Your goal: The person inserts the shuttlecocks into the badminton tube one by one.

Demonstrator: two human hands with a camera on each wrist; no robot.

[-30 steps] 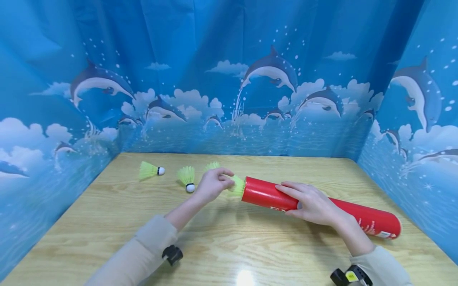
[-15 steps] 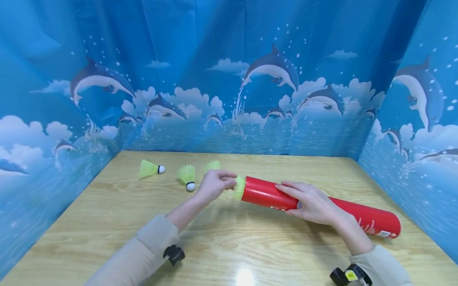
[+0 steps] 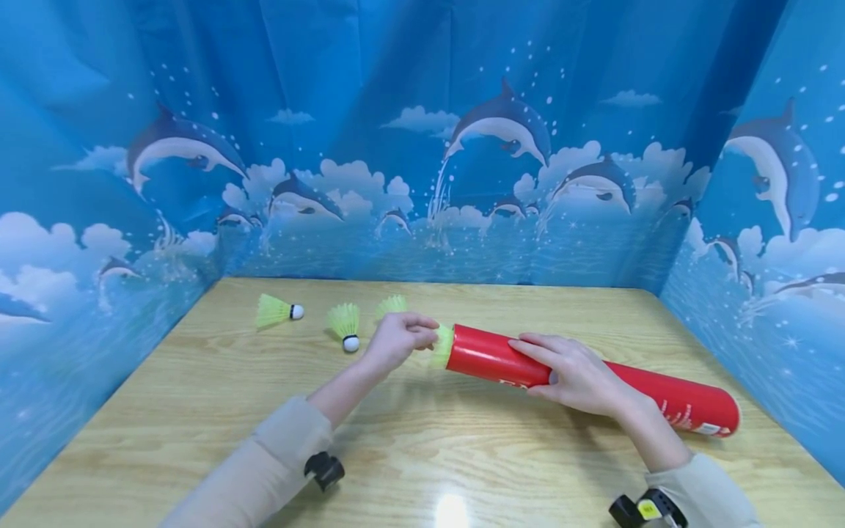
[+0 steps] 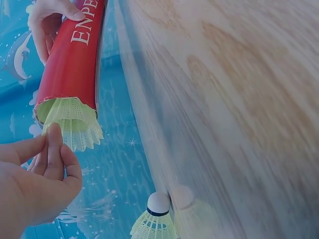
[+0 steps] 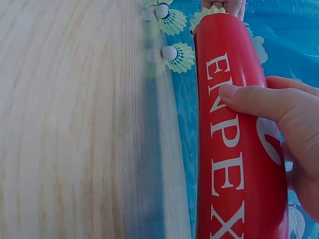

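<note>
A long red shuttlecock tube (image 3: 680,402) lies aslant over the right half of the table, its mouth facing left. My right hand (image 3: 581,374) grips it around the middle, thumb along the near side beside the white lettering in the right wrist view. At the mouth, a yellow-green shuttlecock (image 4: 82,132) is partly inside, its skirt sticking out and its head hidden in the tube. My left hand (image 3: 394,341) pinches the rim of that skirt between thumb and fingers, as the left wrist view shows.
Left of the tube, two yellow shuttlecocks with white heads, one farther left (image 3: 273,312) and one nearer (image 3: 344,323), lie on the wooden table (image 3: 409,455). Behind my left hand a third shuttlecock (image 3: 393,304) is partly hidden. A blue dolphin curtain (image 3: 409,147) stands behind the table.
The shuttlecock has slid deeper into the tube, with my left hand shifting slightly right alongside it. In the last half second little has moved, and my right hand keeps its grip.
</note>
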